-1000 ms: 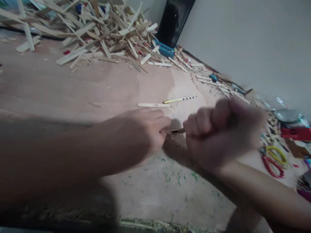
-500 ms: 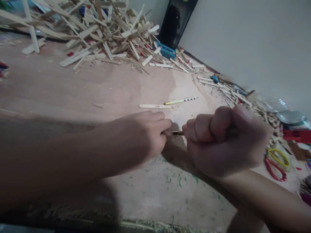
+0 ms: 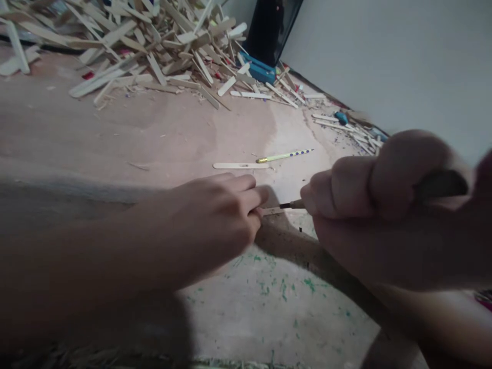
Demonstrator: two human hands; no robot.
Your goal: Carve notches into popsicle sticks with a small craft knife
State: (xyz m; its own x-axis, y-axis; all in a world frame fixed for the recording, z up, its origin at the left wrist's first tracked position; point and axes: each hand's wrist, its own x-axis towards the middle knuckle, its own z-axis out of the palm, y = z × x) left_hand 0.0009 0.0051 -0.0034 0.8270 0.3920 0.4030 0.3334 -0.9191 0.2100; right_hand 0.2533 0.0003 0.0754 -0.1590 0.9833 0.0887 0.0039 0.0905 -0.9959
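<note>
Pressed low on the table, my left hand (image 3: 219, 215) has its fingers closed on a wooden craft stick (image 3: 273, 210); only a short end shows past the fingertips. My right hand (image 3: 365, 200) is wrapped in a fist round a slim tool (image 3: 296, 204) with a thin dark tip and a light brown shaft. That tip points left and lies at or just above the stick's end; contact is unclear. The tool's dark rear end shows by the thumb. Just beyond lie another craft stick (image 3: 230, 166) with a dark mark and a pale pencil (image 3: 284, 156) with dark spots.
A big heap of craft sticks (image 3: 154, 56) covers the back left of the worktable (image 3: 169, 133). Behind it stands a black panel (image 3: 271, 31) on a blue base (image 3: 258, 69). More sticks and scraps (image 3: 357, 130) lie along the wall (image 3: 384, 56). Green specks (image 3: 284, 282) mark the near surface.
My right hand has drawn back to the right and looks larger, nearer the camera. More of the tool's tip and of the held stick shows. My left hand stays almost in place.
</note>
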